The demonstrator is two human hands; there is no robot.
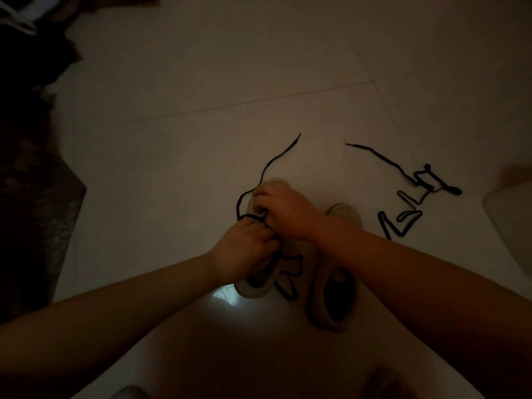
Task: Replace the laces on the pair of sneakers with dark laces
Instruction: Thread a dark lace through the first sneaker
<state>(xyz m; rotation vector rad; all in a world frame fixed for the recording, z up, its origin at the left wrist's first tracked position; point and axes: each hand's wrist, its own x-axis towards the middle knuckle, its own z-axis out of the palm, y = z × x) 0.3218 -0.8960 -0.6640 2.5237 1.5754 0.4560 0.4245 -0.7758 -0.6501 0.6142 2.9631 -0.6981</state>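
Head view: tiled floor [201,125] carries two pale sneakers near its near edge. Right sneaker [331,289] lies unlaced. Left sneaker [260,279] sits under both hands: left hand [244,249] and right hand [283,210] pinch its dark lace [270,165]. Spare dark lace [414,194] lies toward the right edge.

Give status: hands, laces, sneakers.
Left hand and right hand both gripping dark lace at left sneaker. Right sneaker unlaced; second dark lace loose on floor. Nothing in the way.
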